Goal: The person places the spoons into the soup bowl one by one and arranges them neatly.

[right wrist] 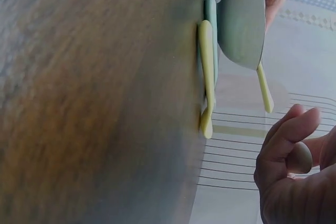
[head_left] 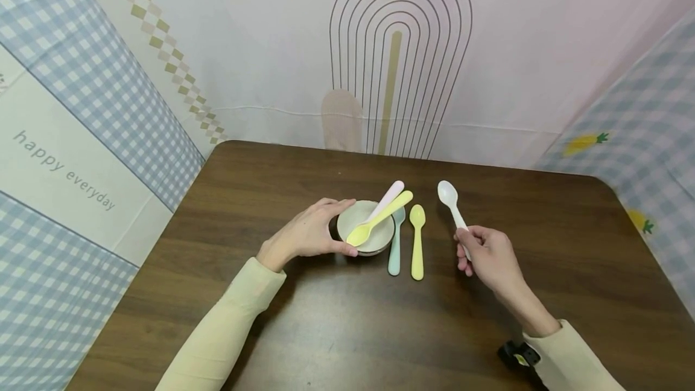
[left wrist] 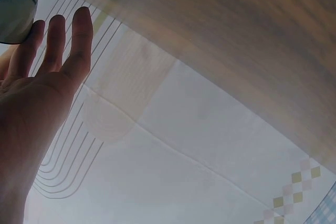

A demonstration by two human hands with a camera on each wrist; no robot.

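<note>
My left hand [head_left: 312, 231] grips a small round bowl [head_left: 351, 215] from its left side, thumb at the front and fingers at the back. In the left wrist view the bowl [left wrist: 16, 9] shows dark wavy lines. A yellow spoon [head_left: 382, 215] and a pink spoon [head_left: 392, 193] lean in the bowl, handles over the far right rim. My right hand [head_left: 488, 255] pinches a white spoon [head_left: 448, 193] by its handle, bowl end pointing away. Between the hands, a blue-green spoon [head_left: 394, 255] and another yellow spoon [head_left: 417, 246] lie on the table.
The brown wooden table [head_left: 347, 330] has a far edge close to a patterned cloth backdrop [head_left: 271, 47]. More checked cloth [head_left: 70, 65] hangs on the left side. A black device [head_left: 518, 355] is strapped at my right wrist.
</note>
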